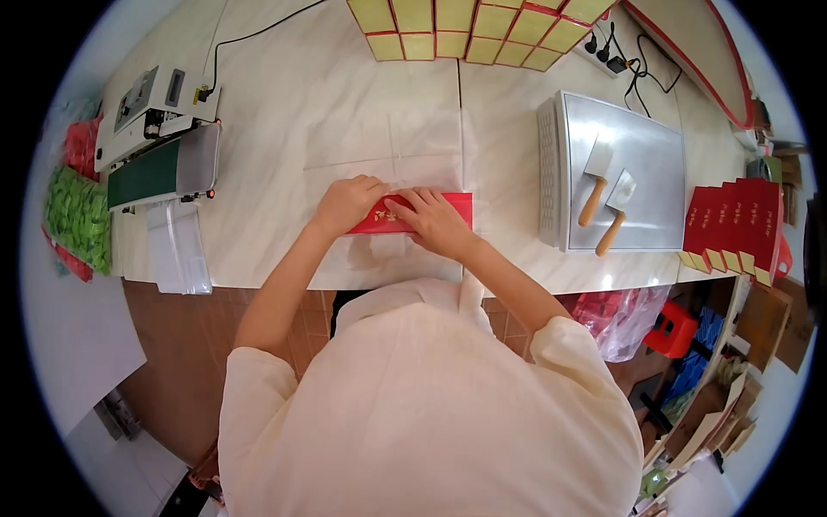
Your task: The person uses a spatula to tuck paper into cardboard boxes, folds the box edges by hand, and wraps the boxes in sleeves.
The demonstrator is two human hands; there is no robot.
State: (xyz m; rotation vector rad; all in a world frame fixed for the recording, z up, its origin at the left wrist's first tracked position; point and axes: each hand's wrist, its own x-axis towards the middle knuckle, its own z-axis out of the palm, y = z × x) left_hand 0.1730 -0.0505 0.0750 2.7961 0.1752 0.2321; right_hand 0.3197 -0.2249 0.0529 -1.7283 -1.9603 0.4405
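Note:
A flat red box [461,205] with gold lettering lies on the table in front of me, on a sheet of clear plastic film [383,151]. My left hand [349,205] grips its left end, with the fingers bent over the far edge. Across the middle and right of the box lies my right hand [435,226], its fingers closed on the top and far side. Both hands partly cover the box, and the fingertips at its far edge are hard to make out.
To the left stand a sealing machine [164,129] and clear bags [178,250]. On the right, two wooden-handled trowels [616,207] rest on a metal hot plate [646,142]. Red boxes [732,220] are fanned beyond it. Stacked yellow-and-red boxes [474,30] stand at the back.

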